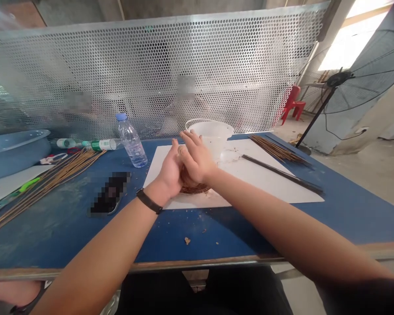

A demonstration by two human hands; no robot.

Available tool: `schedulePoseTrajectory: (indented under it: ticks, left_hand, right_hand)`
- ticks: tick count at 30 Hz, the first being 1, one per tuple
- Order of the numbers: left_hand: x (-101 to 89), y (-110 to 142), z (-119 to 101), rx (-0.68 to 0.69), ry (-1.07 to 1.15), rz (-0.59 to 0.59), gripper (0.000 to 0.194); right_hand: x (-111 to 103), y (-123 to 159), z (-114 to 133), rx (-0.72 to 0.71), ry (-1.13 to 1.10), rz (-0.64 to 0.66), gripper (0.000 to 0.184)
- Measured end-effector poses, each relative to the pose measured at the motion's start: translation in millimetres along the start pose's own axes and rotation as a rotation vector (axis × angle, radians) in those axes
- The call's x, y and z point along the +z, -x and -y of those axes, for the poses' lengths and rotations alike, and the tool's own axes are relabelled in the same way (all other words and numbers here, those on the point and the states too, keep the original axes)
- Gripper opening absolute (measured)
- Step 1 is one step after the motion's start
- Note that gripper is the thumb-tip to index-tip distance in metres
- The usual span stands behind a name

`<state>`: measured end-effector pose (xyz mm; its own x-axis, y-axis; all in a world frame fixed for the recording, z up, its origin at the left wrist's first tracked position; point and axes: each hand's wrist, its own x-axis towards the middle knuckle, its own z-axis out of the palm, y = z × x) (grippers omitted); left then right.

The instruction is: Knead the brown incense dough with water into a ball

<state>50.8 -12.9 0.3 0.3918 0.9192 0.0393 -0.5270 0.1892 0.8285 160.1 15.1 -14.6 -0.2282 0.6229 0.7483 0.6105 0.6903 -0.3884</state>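
My left hand and my right hand are pressed palm to palm above the white board. The right hand's fingers stretch away from me over the left hand; most of the left fingers are hidden. Whatever lies between the palms cannot be seen. Directly below them is a brown, coarse-looking mass, partly covered by the hands; its kind is unclear. Just behind stands a translucent white bucket with a thin handle. Brown crumbs are scattered over the white board.
Thin brown sticks and a dark bar lie at the right. To the left are a phone, an upright water bottle, more sticks and a blue basin. A perforated metal screen stands behind the table.
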Motion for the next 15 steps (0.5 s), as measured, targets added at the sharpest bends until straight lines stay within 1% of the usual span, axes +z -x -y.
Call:
schedulePoseTrajectory:
  ticks: [1,3,4,5,7,9,10,12,15]
  left_hand:
    - [-3.0,0,-2,-0.022,-0.017,-0.004,0.053]
    - [-9.6,-1,-6,-0.028,-0.081,0.023,0.034]
    - [-12.5,-2,-7,0.001,-0.128,0.044,0.025]
    - [-14.7,-3,-7,0.048,-0.174,0.053,0.020]
    - [-16.7,-7,-3,0.151,-0.219,0.029,0.024]
    - [-15.6,-12,2,0.218,-0.175,-0.027,0.026]
    - [-14.4,-14,4,0.231,-0.134,-0.051,0.028]
    - [-12.2,-15,5,0.196,-0.057,-0.073,0.039]
    - [-12.7,-12,-2,0.047,0.002,-0.067,0.064]
  right_hand:
    - [-2,-4,-8,0.023,-0.019,-0.024,0.088]
    - [-10,-11,-21,0.090,-0.063,-0.098,0.088]
    - [-15,-13,-26,0.123,-0.079,-0.141,0.087]
    - [-20,-13,-29,0.140,-0.087,-0.179,0.085]
    - [-26,-12,-29,0.111,-0.085,-0.224,0.081]
    - [-26,-7,-23,0.042,-0.086,-0.220,0.079]
    - [-24,-4,-17,0.015,-0.086,-0.205,0.079]
    - [-18,6,-3,-0.016,-0.072,-0.162,0.077]
    - [-9,26,24,-0.073,-0.030,-0.084,0.075]
